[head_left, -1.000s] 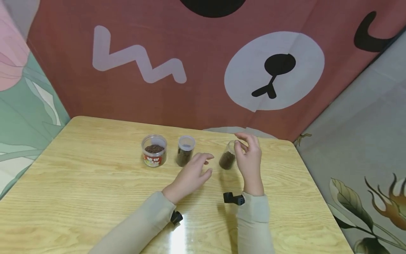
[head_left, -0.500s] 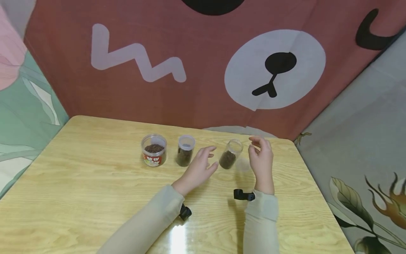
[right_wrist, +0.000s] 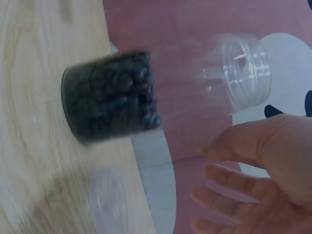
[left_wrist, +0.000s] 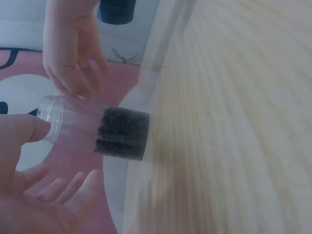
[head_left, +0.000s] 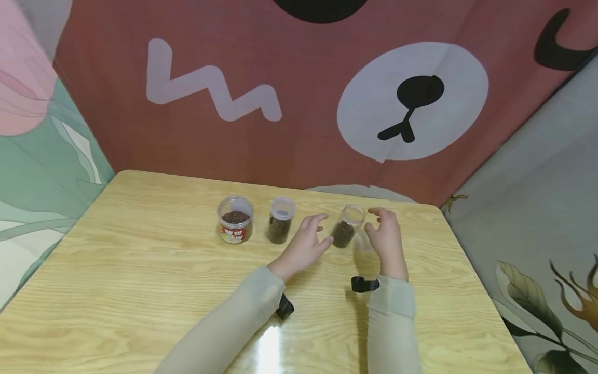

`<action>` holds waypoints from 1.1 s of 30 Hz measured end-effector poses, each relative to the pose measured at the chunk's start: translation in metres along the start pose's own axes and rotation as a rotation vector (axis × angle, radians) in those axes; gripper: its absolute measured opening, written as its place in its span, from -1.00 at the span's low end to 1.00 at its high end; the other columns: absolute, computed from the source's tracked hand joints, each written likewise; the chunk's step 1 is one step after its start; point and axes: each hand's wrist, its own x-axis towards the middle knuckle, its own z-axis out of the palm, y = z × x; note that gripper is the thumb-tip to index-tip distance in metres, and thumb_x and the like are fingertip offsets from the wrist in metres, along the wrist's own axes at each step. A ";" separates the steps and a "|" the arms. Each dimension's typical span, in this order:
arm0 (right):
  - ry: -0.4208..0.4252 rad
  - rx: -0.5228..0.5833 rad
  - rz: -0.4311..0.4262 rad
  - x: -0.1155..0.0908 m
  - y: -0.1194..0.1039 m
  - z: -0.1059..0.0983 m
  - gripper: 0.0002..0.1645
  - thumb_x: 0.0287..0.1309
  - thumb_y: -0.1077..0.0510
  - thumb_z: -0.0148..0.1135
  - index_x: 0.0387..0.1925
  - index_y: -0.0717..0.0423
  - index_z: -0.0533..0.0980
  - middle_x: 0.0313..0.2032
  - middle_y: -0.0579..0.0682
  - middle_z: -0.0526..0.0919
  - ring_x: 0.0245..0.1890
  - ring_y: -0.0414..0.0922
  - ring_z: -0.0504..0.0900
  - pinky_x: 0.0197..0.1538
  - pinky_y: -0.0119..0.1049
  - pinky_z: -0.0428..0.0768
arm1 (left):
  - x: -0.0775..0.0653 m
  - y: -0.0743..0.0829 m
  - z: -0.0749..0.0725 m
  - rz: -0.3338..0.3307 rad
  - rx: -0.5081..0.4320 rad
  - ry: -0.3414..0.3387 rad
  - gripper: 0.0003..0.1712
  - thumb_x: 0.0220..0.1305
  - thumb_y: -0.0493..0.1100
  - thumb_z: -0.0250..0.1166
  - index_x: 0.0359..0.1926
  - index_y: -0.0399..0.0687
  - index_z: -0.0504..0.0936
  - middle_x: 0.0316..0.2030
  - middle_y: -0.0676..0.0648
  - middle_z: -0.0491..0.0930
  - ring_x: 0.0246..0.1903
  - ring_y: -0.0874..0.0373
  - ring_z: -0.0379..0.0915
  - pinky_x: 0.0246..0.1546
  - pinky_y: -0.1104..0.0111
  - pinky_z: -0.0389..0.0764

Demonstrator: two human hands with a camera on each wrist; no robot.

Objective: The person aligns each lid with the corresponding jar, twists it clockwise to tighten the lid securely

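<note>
A clear jar [head_left: 343, 235] stands uncapped near the back of the table, dark pellets filling its lower part. To its right a translucent round lid [right_wrist: 109, 202] lies on the wood. My left hand [head_left: 302, 244] is at the jar's left side, fingers spread and thumb extended; in the left wrist view the thumb overlaps the jar's neck, and I cannot tell if it touches. On the other side my right hand [head_left: 388, 241] is raised close to the jar, its fingers loosely bent and a gap between them and the plastic in the right wrist view.
Left of my left hand stands a similar jar [head_left: 279, 228] with a pale top and dark contents. Farther left is a wide tub [head_left: 235, 221] with a red label, holding brown bits. A printed cloth [head_left: 210, 150] hangs behind the table [head_left: 154, 270].
My right hand has drawn away from the jar's rim to the right, then edged back a little. The lid has come into sight on the table. My left hand has moved right, nearer the jar.
</note>
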 end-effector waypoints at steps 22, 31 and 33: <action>-0.307 -0.175 0.114 -0.002 0.020 0.006 -0.31 0.41 0.14 0.20 0.43 0.32 0.23 0.32 0.57 0.16 0.23 0.57 0.20 0.17 0.48 0.35 | 0.020 0.009 0.018 -0.043 0.004 -0.011 -0.13 0.52 0.01 0.19 0.61 -0.06 -0.06 0.55 -0.22 0.00 0.46 -0.15 0.13 0.39 -0.02 0.31; -0.311 -0.193 0.068 -0.006 0.021 0.015 -0.42 0.38 0.24 0.15 0.37 0.32 0.32 0.27 0.52 0.25 0.23 0.51 0.27 0.19 0.47 0.35 | 0.028 0.006 0.025 -0.058 -0.083 0.009 -0.18 0.53 -0.02 0.19 0.60 -0.02 -0.02 0.52 -0.24 0.05 0.42 -0.15 0.18 0.29 -0.02 0.45; -0.306 -0.199 0.060 -0.006 0.021 0.015 -0.43 0.37 0.25 0.15 0.35 0.33 0.33 0.26 0.52 0.27 0.21 0.51 0.27 0.17 0.46 0.36 | 0.030 0.007 0.027 -0.058 -0.106 0.011 -0.20 0.53 -0.03 0.18 0.60 -0.04 -0.01 0.51 -0.24 0.07 0.41 -0.16 0.20 0.26 0.00 0.48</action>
